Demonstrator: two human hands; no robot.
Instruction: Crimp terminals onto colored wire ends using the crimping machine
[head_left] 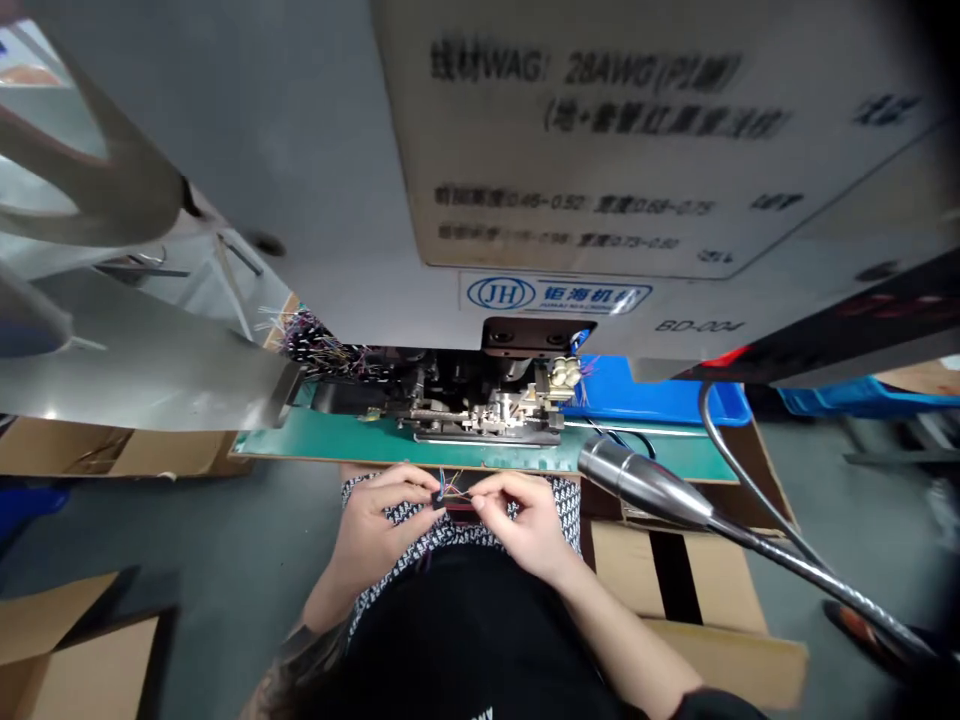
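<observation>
Left hand and right hand: the fingers of both are closed in a pinch on a small bunch of thin multicoloured wires, which sits between the hands at mid-view, just near of the desk edge and above the person's lap. Directly beneath: black-and-white patterned cloth across the lap, with a dark top nearest the camera. Far of the hands: a green-topped desk carrying a metal wire-processing machine, with a dense tuft of coloured wires at its left. Overhead, a grey machine housing bears a printed card reading "28AWG" and a blue-lettered JH nameplate. To the right: a blue plastic bin beyond the desk and a chrome gooseneck lamp reaching in from the right. Lower down — a cardboard box near right, another near left, both on a grey floor.
</observation>
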